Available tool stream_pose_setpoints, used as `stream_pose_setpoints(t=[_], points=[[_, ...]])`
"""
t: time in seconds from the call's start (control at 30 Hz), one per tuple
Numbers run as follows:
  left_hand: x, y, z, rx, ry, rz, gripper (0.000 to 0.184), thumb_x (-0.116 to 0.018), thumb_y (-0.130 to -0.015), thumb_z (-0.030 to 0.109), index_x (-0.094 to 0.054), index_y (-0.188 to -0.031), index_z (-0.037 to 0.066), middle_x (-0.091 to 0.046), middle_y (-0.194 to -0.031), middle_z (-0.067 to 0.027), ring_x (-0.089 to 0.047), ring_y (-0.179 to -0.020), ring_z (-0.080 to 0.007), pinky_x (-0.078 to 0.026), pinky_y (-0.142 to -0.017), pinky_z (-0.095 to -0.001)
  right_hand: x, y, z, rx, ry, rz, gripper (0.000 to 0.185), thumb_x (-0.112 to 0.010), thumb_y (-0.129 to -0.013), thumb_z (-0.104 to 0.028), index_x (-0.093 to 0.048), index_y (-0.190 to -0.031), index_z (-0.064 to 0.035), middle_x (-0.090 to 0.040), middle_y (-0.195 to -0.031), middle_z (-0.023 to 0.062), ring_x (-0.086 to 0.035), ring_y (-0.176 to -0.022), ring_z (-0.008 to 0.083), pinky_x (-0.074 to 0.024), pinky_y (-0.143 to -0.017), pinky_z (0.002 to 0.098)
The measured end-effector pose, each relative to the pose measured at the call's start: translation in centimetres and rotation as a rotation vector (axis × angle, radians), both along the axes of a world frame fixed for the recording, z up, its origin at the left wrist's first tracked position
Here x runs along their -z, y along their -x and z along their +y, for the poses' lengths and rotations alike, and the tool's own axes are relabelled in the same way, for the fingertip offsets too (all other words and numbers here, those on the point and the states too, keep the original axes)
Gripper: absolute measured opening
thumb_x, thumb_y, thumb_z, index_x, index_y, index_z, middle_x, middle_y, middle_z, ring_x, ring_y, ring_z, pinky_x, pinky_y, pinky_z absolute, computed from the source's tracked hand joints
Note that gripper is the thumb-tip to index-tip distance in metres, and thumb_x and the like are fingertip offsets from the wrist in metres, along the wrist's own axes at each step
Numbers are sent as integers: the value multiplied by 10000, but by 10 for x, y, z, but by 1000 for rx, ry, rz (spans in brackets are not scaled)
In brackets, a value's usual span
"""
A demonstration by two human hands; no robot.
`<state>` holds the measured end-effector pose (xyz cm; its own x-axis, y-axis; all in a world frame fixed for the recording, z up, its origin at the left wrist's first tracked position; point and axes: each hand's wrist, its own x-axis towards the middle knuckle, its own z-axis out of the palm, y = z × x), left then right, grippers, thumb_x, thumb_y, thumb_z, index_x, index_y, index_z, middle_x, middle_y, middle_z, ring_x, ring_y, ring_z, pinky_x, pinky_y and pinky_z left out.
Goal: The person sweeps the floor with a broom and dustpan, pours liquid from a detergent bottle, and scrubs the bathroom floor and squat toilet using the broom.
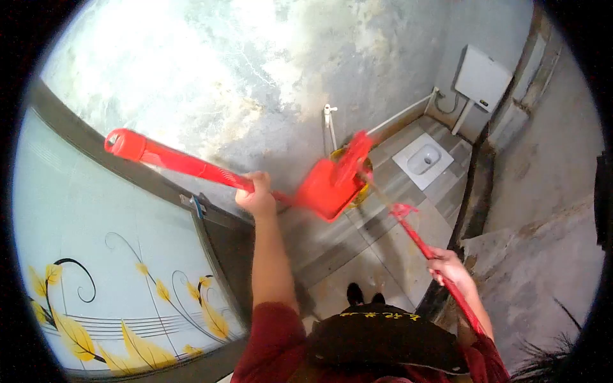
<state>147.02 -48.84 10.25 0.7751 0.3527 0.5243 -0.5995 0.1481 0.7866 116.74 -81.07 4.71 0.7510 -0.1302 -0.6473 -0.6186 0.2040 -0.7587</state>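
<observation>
My left hand (257, 195) is wrapped round the thick red handle of a long-handled dustpan (316, 195). The handle runs up to the left, and the pan hangs off the floor in front of me, slightly blurred. My right hand (447, 267) grips the red stick of a broom (418, 239), which slants up to the left from my right side. A torn pinkish-red wrap hangs partway along the stick. At its far end, a blurred red head lies over the dustpan; whether they touch I cannot tell. Behind the pan, a yellow container (363, 196) shows only in part.
A squat toilet (424, 161) is set in the tiled floor, with a white cistern (483, 78) on the wall behind. A tap (329, 110) and white pipe run along the stained wall. On the left is a glass door (121, 255) with yellow leaves. My shoes (355, 294) stand below.
</observation>
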Motion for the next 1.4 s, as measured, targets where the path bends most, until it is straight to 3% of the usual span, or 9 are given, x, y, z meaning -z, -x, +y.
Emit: stream_pose_setpoints(t=[0.13, 0.4, 0.6, 0.77, 0.87, 1.0, 1.13, 1.27, 1.4], points=[[8, -10, -2, 34, -52, -25, 233, -516, -894, 115, -481, -688, 11, -445, -533, -25, -416, -461, -104, -339, -444, -244, 22, -21, 16, -252, 75, 84, 485, -557, -747, -31, -480, -1225, -9, -514, -616, 15, -425, -396, 67, -354, -342, 209], [18, 0, 5, 157, -4, -88, 235, -538, -888, 128, -485, -681, 31, -425, -498, -18, -408, -436, -120, -370, -464, -282, 49, -63, -8, -150, -46, 25, 435, -551, -711, -56, -536, -1144, -19, -526, -613, 7, -427, -379, 73, -333, -329, 225], [3, -5, 5, 21, 2, -70, 238, -512, -857, 18, -456, -627, 42, -434, -509, -27, -394, -420, -121, -359, -438, -299, 54, -126, 19, -172, -27, -87, 433, -550, -728, -83, -539, -1159, -43, -528, -617, 11, -430, -385, 72, -343, -333, 223], [6, 0, 61, 104, 121, -205, 244, -420, -832, -57, -403, -612, 47, -412, -500, -21, -387, -418, -127, -388, -451, -294, 30, -74, 16, -145, 11, 9, 482, -510, -736, -36, -511, -1217, -58, -527, -619, 19, -426, -372, 74, -347, -326, 219], [-8, 28, 88, 79, 98, -145, 351, -407, -875, 66, -333, -533, 97, -329, -446, -4, -298, -379, -109, -332, -467, -294, 11, -16, 4, -131, -56, -9, 503, -523, -744, -15, -467, -1244, -16, -509, -611, 23, -415, -355, 68, -339, -314, 210], [6, 57, 101, 68, 77, -212, 310, -422, -871, 16, -350, -576, 76, -357, -433, -23, -322, -380, -113, -362, -455, -291, 2, 36, -3, 10, -108, 55, 502, -525, -730, -15, -484, -1230, -29, -532, -627, 35, -434, -371, 79, -351, -316, 217], [40, 68, 85, 59, -25, -77, 271, -468, -869, 20, -455, -600, 41, -468, -516, -58, -400, -419, -127, -401, -477, -299, 18, 72, -18, 162, -145, 93, 521, -530, -736, -9, -456, -1251, -7, -532, -620, 50, -422, -354, 80, -350, -309, 213], [91, 71, 49, -15, -397, 185, 186, -608, -813, 66, -521, -654, 22, -525, -576, -26, -489, -514, -105, -446, -548, -265, 61, 90, -33, 129, -69, 136, 522, -538, -733, -12, -454, -1248, 1, -531, -619, 48, -425, -358, 83, -347, -309, 217], [132, 68, 9, 42, -785, 218, 238, -676, -781, 165, -532, -641, 37, -487, -562, 44, -412, -515, -70, -384, -494, -242, 86, 97, -30, 172, -35, 176, 451, -555, -696, -30, -519, -1142, 28, -509, -599, 19, -442, -394, 84, -356, -333, 239]])
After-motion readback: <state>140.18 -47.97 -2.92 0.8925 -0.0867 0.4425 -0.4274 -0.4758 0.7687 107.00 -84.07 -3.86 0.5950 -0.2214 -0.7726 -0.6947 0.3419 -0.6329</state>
